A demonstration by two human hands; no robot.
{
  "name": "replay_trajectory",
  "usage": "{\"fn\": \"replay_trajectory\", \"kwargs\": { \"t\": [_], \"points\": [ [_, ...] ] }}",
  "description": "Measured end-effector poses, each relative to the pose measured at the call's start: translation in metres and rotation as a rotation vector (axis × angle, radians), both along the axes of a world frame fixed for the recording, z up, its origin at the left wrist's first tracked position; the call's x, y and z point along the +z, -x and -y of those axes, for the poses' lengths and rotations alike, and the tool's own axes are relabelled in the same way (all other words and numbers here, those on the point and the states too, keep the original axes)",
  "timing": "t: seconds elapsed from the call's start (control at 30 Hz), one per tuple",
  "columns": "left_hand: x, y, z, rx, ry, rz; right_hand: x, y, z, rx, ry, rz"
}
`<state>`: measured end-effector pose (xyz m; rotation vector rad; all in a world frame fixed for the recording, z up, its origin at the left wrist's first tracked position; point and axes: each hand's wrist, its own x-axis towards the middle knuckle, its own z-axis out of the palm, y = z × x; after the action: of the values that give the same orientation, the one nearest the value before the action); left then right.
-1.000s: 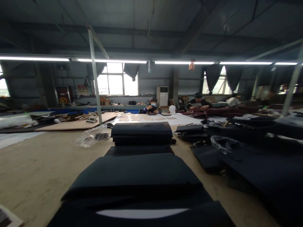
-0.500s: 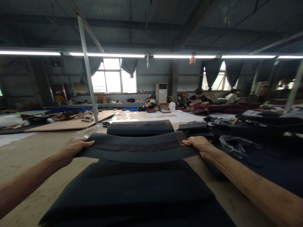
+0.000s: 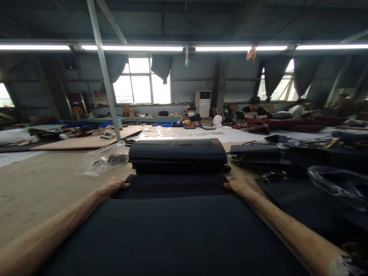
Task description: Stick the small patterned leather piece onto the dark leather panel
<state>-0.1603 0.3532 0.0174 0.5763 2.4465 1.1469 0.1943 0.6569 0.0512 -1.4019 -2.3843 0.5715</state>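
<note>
Dim hall, we note: ceiling tubes [image 3: 132, 48] and blown-out windows [image 3: 140, 86] are the light sources; dark cloth [image 3: 172, 234] swallows detail; soft shadows; we see wide-angle bending at edges, forearms stretched, far figures blurred

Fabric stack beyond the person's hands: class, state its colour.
Plain black, unpatterned; the fabric stack shows best in the head view, beyond the left hand and right hand.

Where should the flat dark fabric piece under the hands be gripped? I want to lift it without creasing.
Probably at its two side edges, one from each side, where the left hand and right hand rest: the dark fabric piece lies flat and wide, edges free.
</note>
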Motion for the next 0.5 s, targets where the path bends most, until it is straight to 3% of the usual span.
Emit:
{"fn": "replay_trajectory", "kwargs": {
  "t": [0.23,0.5],
  "points": [
    [-0.005,0.009,-0.001,-0.056,0.078,-0.067,0.006,0.001,0.009,0.027,-0.020,0.228],
    [-0.003,0.013,0.003,-0.059,0.164,-0.221,-0.004,0.001,0.002,0.050,-0.090,0.288]
  ]
}}
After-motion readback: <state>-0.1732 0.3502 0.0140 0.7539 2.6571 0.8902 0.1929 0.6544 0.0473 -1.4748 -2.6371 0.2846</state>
